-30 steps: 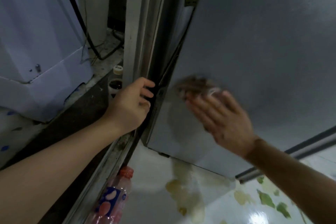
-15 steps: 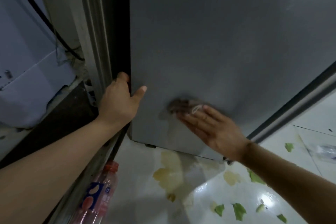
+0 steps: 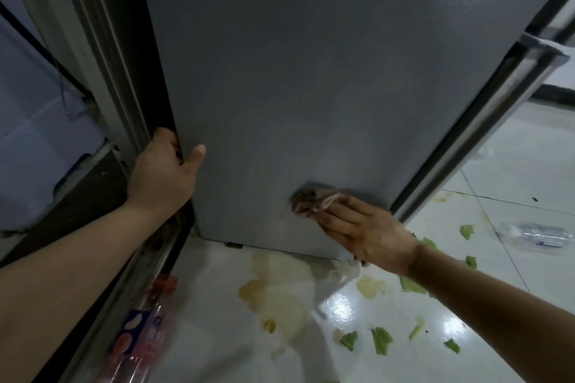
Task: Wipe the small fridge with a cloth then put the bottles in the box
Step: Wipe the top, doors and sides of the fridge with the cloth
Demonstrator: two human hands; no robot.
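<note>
The grey side panel of the small fridge (image 3: 311, 71) fills the middle of the view. My left hand (image 3: 163, 176) grips the panel's left rear edge, fingers curled behind it and thumb on the grey face. My right hand (image 3: 367, 232) presses a small brownish cloth (image 3: 312, 200) flat against the panel near its bottom right corner, fingers straight. A pink bottle (image 3: 141, 329) with a red cap lies on the floor at the lower left. A clear bottle (image 3: 535, 235) lies on the tiles at the right edge. No box is in view.
The white tiled floor (image 3: 513, 171) carries yellowish spill stains (image 3: 273, 292) and green leaf scraps (image 3: 381, 340) below the fridge. A metal door frame (image 3: 102, 50) stands close on the left, with a white appliance (image 3: 34, 140) behind it.
My right hand and the cloth have slid down and to the right across the panel. My left hand shifted from the dark gap onto the panel's rear edge. The view swung to face the panel squarely.
</note>
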